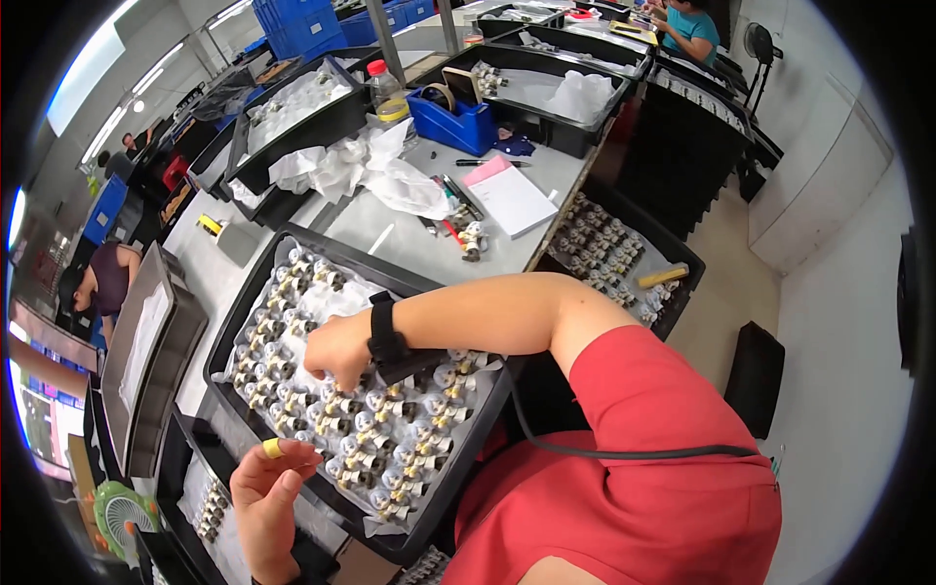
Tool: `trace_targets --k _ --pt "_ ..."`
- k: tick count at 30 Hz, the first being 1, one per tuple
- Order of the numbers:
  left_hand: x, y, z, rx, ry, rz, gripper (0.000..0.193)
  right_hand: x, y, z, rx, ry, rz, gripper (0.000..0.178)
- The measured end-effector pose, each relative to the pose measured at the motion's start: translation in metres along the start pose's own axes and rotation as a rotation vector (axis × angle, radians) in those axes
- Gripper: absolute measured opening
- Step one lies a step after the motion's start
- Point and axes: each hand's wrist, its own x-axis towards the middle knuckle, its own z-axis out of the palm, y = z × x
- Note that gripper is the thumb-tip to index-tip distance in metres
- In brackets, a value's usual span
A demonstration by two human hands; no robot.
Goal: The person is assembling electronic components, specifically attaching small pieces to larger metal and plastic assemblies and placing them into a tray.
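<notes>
— What have the hands got?

— I see my right hand [336,351] reaching across into the black tray [255,283], fingers curled down onto the small metal parts [390,439] lying in rows on a white sheet. I can't tell whether it pinches one; the fingertips are hidden. A black wrist strap [383,331] sits on that arm.

— And the left?

— My left hand [268,492] hovers at the tray's near edge, fingers loosely spread, holding nothing, a yellow cot [273,448] on one fingertip.

— Anything else?

— Beyond the tray, on the grey table [409,244], lie a notepad [512,195] and crumpled white bags [366,166].
</notes>
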Motion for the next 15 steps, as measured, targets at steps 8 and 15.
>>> trace_targets --k 8,15 --pt "0.034 -0.030 -0.006 -0.194 0.172 -0.039 0.022 0.003 -0.006 -0.009 0.126 0.322 -0.142 0.038" --pt "0.032 -0.050 -0.016 -0.333 0.295 -0.094 0.033 0.008 -0.029 -0.003 0.441 0.619 -0.411 0.040"
